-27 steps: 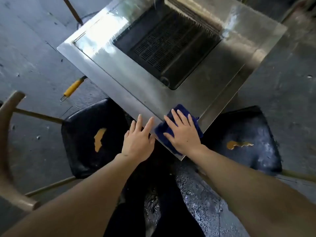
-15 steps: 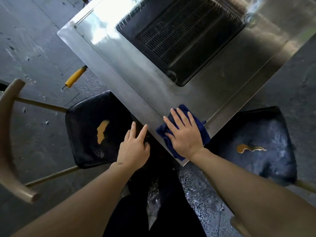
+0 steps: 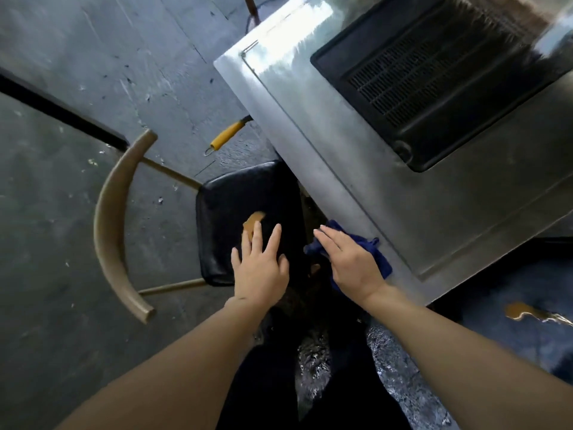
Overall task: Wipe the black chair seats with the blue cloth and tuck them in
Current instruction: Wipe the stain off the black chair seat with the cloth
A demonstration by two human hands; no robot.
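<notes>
Since the earlier frame the left hand [image 3: 259, 268] has left the steel table [image 3: 387, 212] edge and now lies over the near black chair seat [image 3: 229, 218], while the right hand [image 3: 352, 265] has dragged the blue cloth [image 3: 376, 252] toward the table's near corner

Largest is the table, brushed steel with a black grille [image 3: 434, 79] sunk in its top. Left of the table stands the near chair: its seat is glossy black, with a torn tan patch [image 3: 252, 223] where the padding shows, and a curved tan backrest [image 3: 108, 225] on thin rails on the side away from the table. The seat's far edge sits just under the table edge; bare floor [image 3: 62, 305] lies open behind the backrest. Right of the table corner a second black seat [image 3: 511, 305] shows another tan tear.

The left hand is flat, fingers spread, holding nothing. The right hand, fingers straight, presses the dark, crumpled cloth at the table edge without closing around it. A yellow handle [image 3: 228, 136] lies on the floor left of the table
</notes>
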